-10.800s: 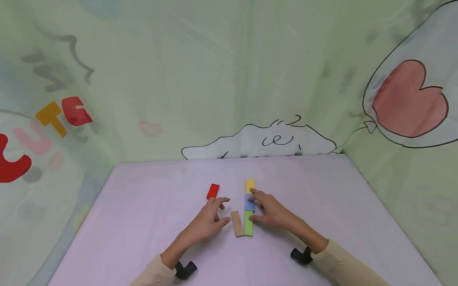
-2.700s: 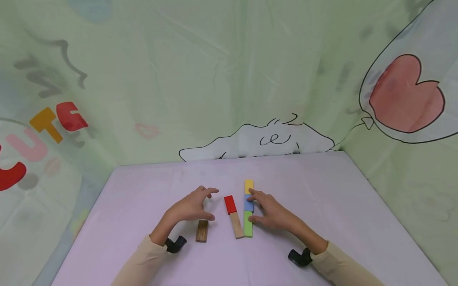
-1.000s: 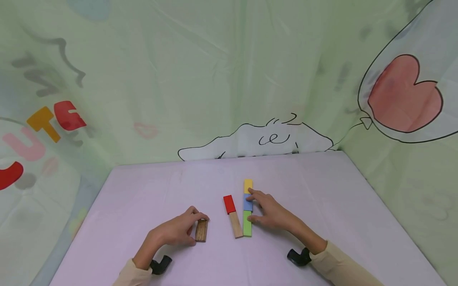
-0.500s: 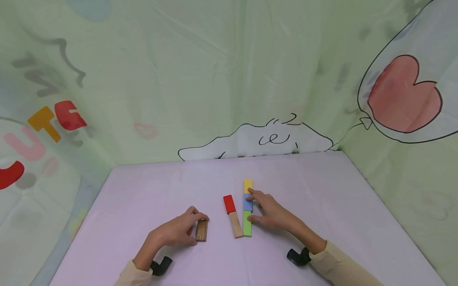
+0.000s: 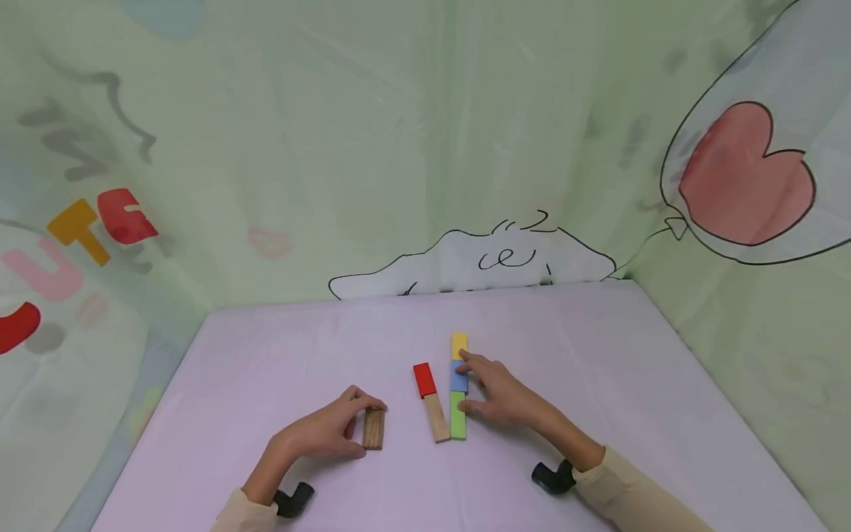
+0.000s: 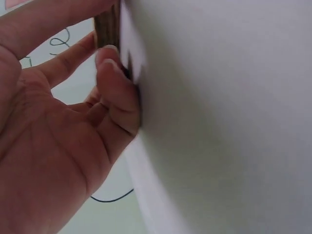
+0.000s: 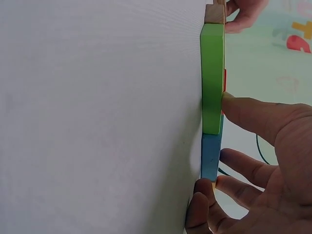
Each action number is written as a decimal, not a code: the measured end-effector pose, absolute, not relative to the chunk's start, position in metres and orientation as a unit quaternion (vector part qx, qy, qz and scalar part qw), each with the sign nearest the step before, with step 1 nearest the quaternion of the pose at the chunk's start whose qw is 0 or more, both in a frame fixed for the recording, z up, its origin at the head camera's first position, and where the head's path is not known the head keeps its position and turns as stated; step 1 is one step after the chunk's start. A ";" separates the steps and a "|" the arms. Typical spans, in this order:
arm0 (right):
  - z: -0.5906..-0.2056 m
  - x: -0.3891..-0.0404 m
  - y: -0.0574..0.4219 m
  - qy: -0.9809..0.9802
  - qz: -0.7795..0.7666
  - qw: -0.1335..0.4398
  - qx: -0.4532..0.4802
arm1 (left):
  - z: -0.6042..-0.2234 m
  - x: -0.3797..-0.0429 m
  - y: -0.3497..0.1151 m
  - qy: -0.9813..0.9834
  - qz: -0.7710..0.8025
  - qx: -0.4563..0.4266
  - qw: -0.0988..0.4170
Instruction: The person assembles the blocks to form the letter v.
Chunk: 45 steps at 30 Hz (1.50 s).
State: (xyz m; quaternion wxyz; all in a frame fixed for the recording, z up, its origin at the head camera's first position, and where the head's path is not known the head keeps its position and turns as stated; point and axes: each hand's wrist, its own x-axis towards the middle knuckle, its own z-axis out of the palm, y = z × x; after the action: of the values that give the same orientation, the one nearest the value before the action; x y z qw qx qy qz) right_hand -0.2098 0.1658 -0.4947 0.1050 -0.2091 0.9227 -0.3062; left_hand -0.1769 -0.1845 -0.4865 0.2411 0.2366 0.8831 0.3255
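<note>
At left of centre in the head view, my left hand pinches a dark brown wooden block by its ends, thumb at the near end and a finger at the far one. The left wrist view shows part of that block beyond the fingers. Fingertips of my right hand rest on a straight row of a yellow block, a blue block and a green block, the thumb on the green. Left of this row, a red block adjoins the end of a slanting light wooden block.
All the blocks lie on a pale lilac table. A green printed curtain rises behind and on both sides. Each wrist carries a black device, such as the left wrist camera.
The red block has moved from farther back to the end of the light wooden block. My left hand has come down and left onto the dark brown block. The right hand has stayed put.
</note>
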 end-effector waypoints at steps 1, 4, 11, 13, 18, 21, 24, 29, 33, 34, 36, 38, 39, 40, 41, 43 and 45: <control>-0.495 -0.210 0.165 0.923 -0.308 0.106 -0.207 | -0.488 -0.176 -0.185 0.883 0.328 0.234 0.240; -0.495 -0.209 0.165 0.924 -0.304 0.106 -0.206 | -0.493 -0.174 -0.187 0.885 0.330 0.232 0.233; -0.494 -0.207 0.165 0.922 -0.308 0.108 -0.207 | -0.492 -0.174 -0.188 0.890 0.320 0.245 0.213; -0.493 -0.207 0.165 0.922 -0.309 0.108 -0.206 | -0.490 -0.176 -0.188 0.892 0.315 0.248 0.210; -0.493 -0.207 0.165 0.923 -0.305 0.106 -0.207 | -0.485 -0.183 -0.187 0.896 0.307 0.253 0.199; -0.493 -0.208 0.166 0.923 -0.304 0.104 -0.212 | -0.483 -0.189 -0.187 0.899 0.305 0.247 0.196; -0.491 -0.208 0.166 0.922 -0.305 0.106 -0.211 | -0.480 -0.197 -0.188 0.900 0.307 0.241 0.192; -0.491 -0.207 0.166 0.922 -0.307 0.109 -0.211 | -0.473 -0.211 -0.190 0.901 0.319 0.236 0.176; -0.491 -0.208 0.165 0.922 -0.306 0.109 -0.212 | -0.470 -0.220 -0.190 0.897 0.334 0.232 0.172; -0.491 -0.208 0.166 0.922 -0.307 0.109 -0.212 | -0.470 -0.223 -0.190 0.895 0.341 0.233 0.172; -0.491 -0.208 0.166 0.921 -0.308 0.108 -0.211 | -0.472 -0.227 -0.191 0.891 0.352 0.231 0.172; -0.491 -0.208 0.166 0.921 -0.309 0.108 -0.210 | -0.475 -0.230 -0.191 0.888 0.361 0.227 0.171; -0.491 -0.209 0.166 0.921 -0.308 0.107 -0.212 | -0.477 -0.232 -0.192 0.889 0.363 0.224 0.169; -0.491 -0.209 0.166 0.922 -0.307 0.107 -0.212 | -0.479 -0.233 -0.192 0.890 0.363 0.221 0.167; -0.491 -0.209 0.166 0.922 -0.306 0.108 -0.212 | -0.481 -0.234 -0.193 0.892 0.363 0.215 0.166; -0.491 -0.209 0.165 0.923 -0.303 0.109 -0.211 | -0.484 -0.236 -0.194 0.893 0.364 0.209 0.162; -0.492 -0.210 0.164 0.924 -0.302 0.111 -0.209 | -0.486 -0.237 -0.194 0.894 0.366 0.206 0.158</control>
State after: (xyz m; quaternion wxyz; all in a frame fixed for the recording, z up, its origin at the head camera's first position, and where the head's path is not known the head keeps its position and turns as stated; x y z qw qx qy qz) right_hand -0.2101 0.1639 -0.4923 0.1114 -0.2087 0.9236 -0.3016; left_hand -0.2375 -0.1942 -0.4863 0.1578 0.2059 0.8937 0.3661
